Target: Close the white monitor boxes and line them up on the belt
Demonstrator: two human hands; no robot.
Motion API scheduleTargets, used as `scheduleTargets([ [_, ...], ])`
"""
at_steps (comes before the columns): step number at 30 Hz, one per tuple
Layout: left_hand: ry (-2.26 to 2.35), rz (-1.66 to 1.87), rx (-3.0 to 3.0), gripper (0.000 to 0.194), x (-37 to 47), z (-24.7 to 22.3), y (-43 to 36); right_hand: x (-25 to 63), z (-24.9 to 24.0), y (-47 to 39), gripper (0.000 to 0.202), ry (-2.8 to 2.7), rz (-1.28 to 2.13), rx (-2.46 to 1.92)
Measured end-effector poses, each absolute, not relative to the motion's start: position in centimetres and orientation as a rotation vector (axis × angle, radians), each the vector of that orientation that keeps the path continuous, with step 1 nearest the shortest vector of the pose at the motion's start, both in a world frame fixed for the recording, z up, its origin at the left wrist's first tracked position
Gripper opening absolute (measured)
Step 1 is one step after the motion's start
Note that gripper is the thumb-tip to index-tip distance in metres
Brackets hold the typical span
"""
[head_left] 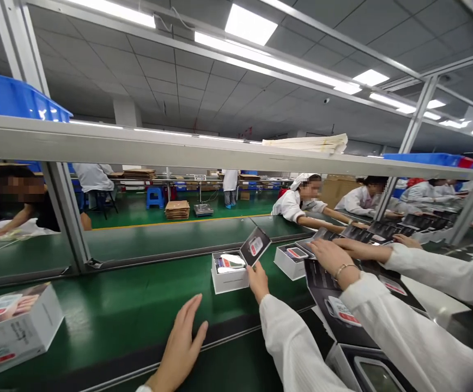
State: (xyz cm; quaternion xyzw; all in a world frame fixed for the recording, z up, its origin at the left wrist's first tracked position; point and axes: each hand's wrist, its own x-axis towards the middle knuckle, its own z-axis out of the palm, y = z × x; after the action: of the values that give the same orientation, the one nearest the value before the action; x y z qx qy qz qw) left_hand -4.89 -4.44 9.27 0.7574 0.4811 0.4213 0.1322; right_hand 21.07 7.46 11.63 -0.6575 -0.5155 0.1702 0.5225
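My left hand (181, 345) is over the near edge of the green belt, fingers stretched and thumb apart, holding nothing. My right hand (258, 281) pinches the lower corner of a black box lid (256, 246) printed with a white-and-red device. That raised lid belongs to a small white box (230, 280) on the belt. Inside the box lie a white device with a red mark (232, 261) and some packed items I cannot make out. Just right of it stands another open white box (289, 265) with a similar device.
A co-worker's braceleted hand (334, 258) reaches in from the right above open black-lidded boxes (334, 310). Another white box (24, 332) stands at left on the green belt (109, 305). A shelf beam (179, 151) crosses ahead, with a blue bin (16, 98). A co-worker (297, 201) leans in opposite.
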Motion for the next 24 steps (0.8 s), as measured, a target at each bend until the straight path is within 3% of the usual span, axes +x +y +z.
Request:
scheduleTargets([
  [4,1.445,1.270,1.968,0.064,-6.3,9.0,-2.5,18.2,12.1,5.2,0.054,-1.431,0.546,-1.529],
  [11,1.665,1.691,2.075,0.072,-6.8,11.5,-1.6,17.0,11.9,4.6,0.060,-1.685,0.607,-1.501],
  [18,1.484,1.172,2.187,0.071,-6.1,11.6,2.1,14.9,11.6,4.3,0.061,-1.744,0.636,-1.498],
  [24,1.393,1.136,2.117,0.080,-7.2,9.8,1.9,13.3,11.5,4.8,0.052,-1.591,0.699,-1.430],
])
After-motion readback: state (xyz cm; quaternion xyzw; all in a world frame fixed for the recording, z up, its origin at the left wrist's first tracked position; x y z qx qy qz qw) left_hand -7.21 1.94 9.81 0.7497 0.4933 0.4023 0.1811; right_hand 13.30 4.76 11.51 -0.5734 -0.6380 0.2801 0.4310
